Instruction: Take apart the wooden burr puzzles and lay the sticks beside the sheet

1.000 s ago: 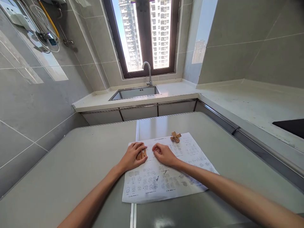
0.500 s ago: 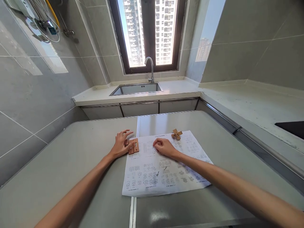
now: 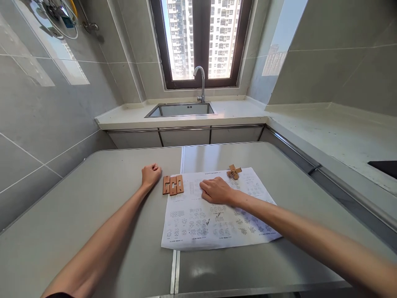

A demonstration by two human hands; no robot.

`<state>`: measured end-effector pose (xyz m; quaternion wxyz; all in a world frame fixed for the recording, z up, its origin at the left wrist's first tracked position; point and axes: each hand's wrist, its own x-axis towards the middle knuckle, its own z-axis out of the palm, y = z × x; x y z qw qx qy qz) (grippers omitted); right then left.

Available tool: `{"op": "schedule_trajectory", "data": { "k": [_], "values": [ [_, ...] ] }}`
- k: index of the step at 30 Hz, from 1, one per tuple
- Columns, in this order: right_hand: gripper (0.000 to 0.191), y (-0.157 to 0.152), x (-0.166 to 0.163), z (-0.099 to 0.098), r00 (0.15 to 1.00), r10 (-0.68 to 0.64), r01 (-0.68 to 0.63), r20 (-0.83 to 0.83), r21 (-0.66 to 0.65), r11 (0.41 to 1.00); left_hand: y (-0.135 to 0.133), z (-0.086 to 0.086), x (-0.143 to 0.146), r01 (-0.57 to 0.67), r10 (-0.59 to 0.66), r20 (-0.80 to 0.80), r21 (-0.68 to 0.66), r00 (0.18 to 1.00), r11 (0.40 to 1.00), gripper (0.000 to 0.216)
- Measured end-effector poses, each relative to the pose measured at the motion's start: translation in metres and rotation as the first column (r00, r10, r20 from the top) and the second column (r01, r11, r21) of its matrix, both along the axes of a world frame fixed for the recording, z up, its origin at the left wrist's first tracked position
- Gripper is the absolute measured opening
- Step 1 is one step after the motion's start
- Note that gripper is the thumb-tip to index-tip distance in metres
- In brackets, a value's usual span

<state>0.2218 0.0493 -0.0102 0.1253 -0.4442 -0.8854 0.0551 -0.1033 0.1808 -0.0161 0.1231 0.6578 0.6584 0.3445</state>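
My left hand (image 3: 151, 174) is closed in a fist on the table, just left of three flat wooden puzzle pieces and apart from them. Those pieces lie side by side: a left piece (image 3: 166, 186), a middle piece (image 3: 173, 191) and a right piece (image 3: 180, 189), with slots or notches cut in them. They overlap the upper left corner of a printed sheet (image 3: 198, 242) full of small diagrams. On the sheet rests my right hand (image 3: 216, 190), its fingers curled in and nothing visible in them. Beyond it, near the sheet's top edge, stands a cross-shaped wooden puzzle (image 3: 234, 171) of interlocked pieces.
The sheet lies on a grey table (image 3: 124, 248) with a pale seam. Behind it is a white counter (image 3: 124, 118) with a sink (image 3: 186, 109) and a curved tap (image 3: 202, 85) below a window. Another counter (image 3: 325, 128) runs along the right.
My left hand has let go of the wooden pieces, drawn away to the left and closed into a fist. All three pieces now show. My right hand stays on the sheet, turned slightly more palm-down.
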Motion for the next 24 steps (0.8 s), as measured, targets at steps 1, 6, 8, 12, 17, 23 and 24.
{"op": "schedule_trajectory", "data": {
  "k": [1,6,8,12,17,23,24],
  "values": [
    [0.021,0.001,0.001,-0.001,0.999,0.023,-0.023,0.04,0.009,1.0,0.002,-0.001,-0.001,0.009,-0.009,0.014,-0.012,1.0,1.0,0.037],
    [0.027,0.007,0.006,-0.001,0.982,0.096,-0.103,0.164,0.036,0.994,0.007,-0.003,-0.004,0.047,-0.042,0.093,-0.049,0.995,0.998,0.038],
    [0.027,0.01,0.009,0.0,0.975,0.119,-0.129,0.189,0.043,0.991,0.009,-0.004,-0.005,0.057,-0.049,0.128,-0.056,0.991,0.997,0.038],
    [0.022,0.017,0.013,0.001,0.964,0.15,-0.167,0.219,0.06,0.984,0.011,-0.004,-0.006,0.07,-0.056,0.196,-0.065,0.979,0.995,0.037],
    [0.022,0.026,0.016,0.003,0.954,0.165,-0.187,0.25,0.068,0.98,0.011,-0.006,-0.007,0.076,-0.054,0.262,-0.074,0.964,0.994,0.038],
    [0.022,0.028,0.015,0.005,0.937,0.144,-0.17,0.317,0.056,0.984,0.01,-0.006,-0.01,0.078,-0.046,0.285,-0.102,0.958,0.992,0.038],
    [0.021,0.028,0.014,0.005,0.934,0.144,-0.169,0.327,0.052,0.984,0.011,-0.006,-0.01,0.078,-0.045,0.29,-0.105,0.956,0.991,0.038]
  ]
}}
